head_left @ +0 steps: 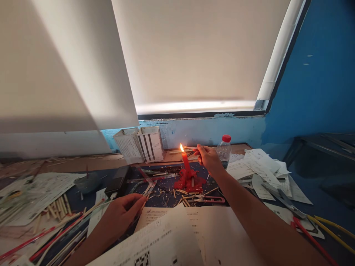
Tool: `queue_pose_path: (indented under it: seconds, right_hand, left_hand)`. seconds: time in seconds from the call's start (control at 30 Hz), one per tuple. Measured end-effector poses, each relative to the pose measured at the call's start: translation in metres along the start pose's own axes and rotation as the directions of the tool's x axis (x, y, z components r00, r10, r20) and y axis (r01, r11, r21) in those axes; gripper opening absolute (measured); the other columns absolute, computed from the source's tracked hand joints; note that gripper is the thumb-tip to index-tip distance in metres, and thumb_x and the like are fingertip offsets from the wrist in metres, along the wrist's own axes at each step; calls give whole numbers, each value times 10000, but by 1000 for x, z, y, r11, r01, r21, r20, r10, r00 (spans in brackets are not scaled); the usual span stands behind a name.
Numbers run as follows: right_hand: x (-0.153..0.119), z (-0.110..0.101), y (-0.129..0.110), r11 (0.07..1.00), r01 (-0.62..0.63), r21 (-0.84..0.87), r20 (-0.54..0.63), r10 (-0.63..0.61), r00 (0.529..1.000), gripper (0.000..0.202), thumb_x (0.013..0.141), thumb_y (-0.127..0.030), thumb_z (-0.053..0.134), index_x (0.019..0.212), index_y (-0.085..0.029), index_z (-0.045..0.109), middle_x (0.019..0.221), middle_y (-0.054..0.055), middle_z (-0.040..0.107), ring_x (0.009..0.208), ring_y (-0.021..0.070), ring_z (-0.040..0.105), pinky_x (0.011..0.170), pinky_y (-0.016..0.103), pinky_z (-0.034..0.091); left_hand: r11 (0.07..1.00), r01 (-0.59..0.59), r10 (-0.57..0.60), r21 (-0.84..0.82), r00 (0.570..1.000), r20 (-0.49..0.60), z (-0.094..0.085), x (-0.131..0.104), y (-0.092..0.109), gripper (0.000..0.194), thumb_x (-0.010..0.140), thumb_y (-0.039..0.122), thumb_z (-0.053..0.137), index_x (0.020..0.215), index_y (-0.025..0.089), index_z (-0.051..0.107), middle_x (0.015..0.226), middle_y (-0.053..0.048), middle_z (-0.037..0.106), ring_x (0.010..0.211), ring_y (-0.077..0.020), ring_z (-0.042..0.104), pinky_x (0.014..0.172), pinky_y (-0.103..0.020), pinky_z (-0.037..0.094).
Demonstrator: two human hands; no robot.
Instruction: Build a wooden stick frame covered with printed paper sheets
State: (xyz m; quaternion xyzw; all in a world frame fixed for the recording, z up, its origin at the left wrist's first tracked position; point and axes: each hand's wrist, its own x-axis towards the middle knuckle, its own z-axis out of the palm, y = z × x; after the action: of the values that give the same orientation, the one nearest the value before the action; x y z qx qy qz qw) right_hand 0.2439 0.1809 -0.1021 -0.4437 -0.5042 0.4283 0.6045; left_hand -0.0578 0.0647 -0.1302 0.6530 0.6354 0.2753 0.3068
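A red candle point(185, 163) burns upright in a lumpy pool of melted red wax point(180, 181). My right hand point(208, 158) pinches a thin wooden stick point(190, 147) between thumb and fingers, its far end at the candle flame point(181, 147). Lower and to the left, my left hand point(123, 212) rests low over the table beside an open book point(222, 229), thumb and fingertips pressed together. Whatever might be between those fingertips is too small to make out. Short wooden sticks point(187, 199) and pink-handled snips point(212, 199) lie between the candle and the book.
A capped clear bottle point(224, 152) stands just behind my right wrist. Two paper-covered boxes point(151, 145) are at the back. Right of my forearm are loose papers point(260, 166) and scissors point(291, 205). A black box point(119, 181), a cup point(87, 183) and stick bundles point(58, 208) are left.
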Motion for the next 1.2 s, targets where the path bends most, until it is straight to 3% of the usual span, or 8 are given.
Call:
queue_pose_path:
  seconds: [0.2, 0.47, 0.63, 0.87, 0.93, 1.1, 1.2]
  right_hand:
    - [-4, 0, -7, 1000, -28, 5, 38, 28, 999, 319, 868, -475, 623, 817, -165, 682, 753, 31, 674, 438, 73, 450, 401, 217, 336]
    - [-6, 1, -13, 1000, -21, 3, 47, 21, 999, 275, 879, -410, 611, 810, -157, 695, 730, 21, 667, 426, 66, 439, 409, 224, 322]
    - [-4, 1, -10, 999, -34, 18, 39, 34, 999, 339, 876, -468, 619, 752, -157, 673, 700, 23, 662, 425, 71, 443, 406, 224, 328]
    - [-5, 2, -1, 987, -134, 93, 9, 134, 991, 442, 848, -582, 628, 708, -164, 662, 612, -3, 595, 410, 74, 433, 378, 217, 305]
    - [-6, 3, -2, 975, -182, 129, 6, 183, 983, 449, 865, -581, 612, 692, -168, 649, 570, -23, 535, 397, 70, 409, 368, 211, 297]
    - [-15, 2, -14, 936, -287, 204, 20, 289, 957, 388, 922, -497, 575, 743, -165, 666, 599, -35, 498, 399, 54, 373, 349, 198, 256]
    - [-30, -3, -20, 917, -329, 226, 50, 327, 944, 329, 927, -448, 575, 801, -166, 689, 617, -34, 517, 396, 49, 361, 340, 196, 226]
  left_hand:
    - [1000, -1, 1, 9, 1000, 27, 0, 1, -2, 507, 850, 672, 525, 801, 206, 720, 723, -34, 688, 612, -182, 550, 543, -260, 372]
    - [1000, -16, 16, -18, 1000, 10, 1, -1, 3, 511, 811, 689, 549, 753, 205, 705, 681, -22, 660, 621, -187, 550, 551, -260, 374]
    - [999, 17, -17, -31, 1000, 19, 1, 0, 3, 503, 797, 690, 560, 761, 209, 704, 584, 7, 589, 523, -156, 470, 491, -255, 316]
    - [1000, -21, 21, -2, 999, -30, 0, -1, 6, 459, 803, 652, 583, 740, 225, 742, 709, -26, 704, 615, -192, 574, 547, -261, 387]
    - [999, -8, 6, -53, 1000, -30, 1, -1, 4, 425, 787, 631, 623, 752, 227, 748, 730, -25, 715, 614, -186, 580, 534, -251, 392]
    - [941, 87, -86, -327, 996, 18, 3, 1, -2, 422, 720, 607, 730, 710, 185, 731, 517, 17, 583, 445, -125, 467, 431, -229, 314]
    - [901, 101, -112, -421, 994, -2, -1, 2, -2, 500, 727, 641, 702, 831, 157, 773, 593, -33, 660, 479, -146, 535, 443, -241, 373]
